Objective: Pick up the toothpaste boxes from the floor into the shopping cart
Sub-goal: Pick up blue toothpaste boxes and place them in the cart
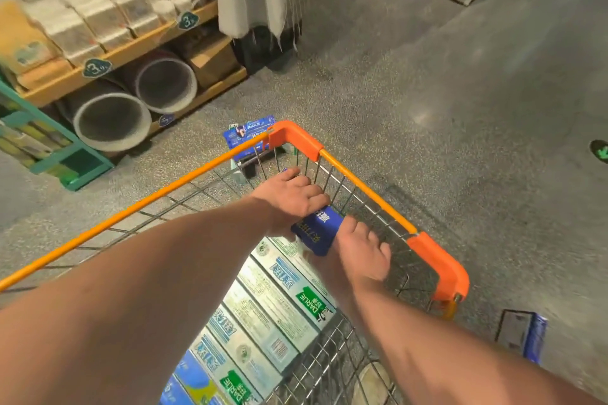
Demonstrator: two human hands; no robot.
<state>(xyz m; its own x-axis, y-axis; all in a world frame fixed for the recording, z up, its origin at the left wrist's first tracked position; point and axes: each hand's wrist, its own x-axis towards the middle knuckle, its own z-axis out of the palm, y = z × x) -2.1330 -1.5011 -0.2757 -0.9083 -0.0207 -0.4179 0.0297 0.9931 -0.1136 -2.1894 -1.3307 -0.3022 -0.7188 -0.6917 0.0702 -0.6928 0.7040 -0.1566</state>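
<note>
Beyond the left hand (291,196), outside the shopping cart (437,263), a floor box (248,135) waits, half screened by wire. The left hand curls its fingers over the far end of a blue toothpaste box (317,230), likely steering it down beside the stacked boxes (273,302) beneath both wrists. The right hand (362,251) steadies the near end, fingers loosely spread; its thumb is hidden, so its grip cannot be told. Right of that forearm lies a blurred box (526,335).

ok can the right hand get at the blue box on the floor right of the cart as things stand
Probably not yet. The right hand is inside the shopping cart, whose wire wall and orange rim stand between it and that floor box; it must lift out first.
</note>
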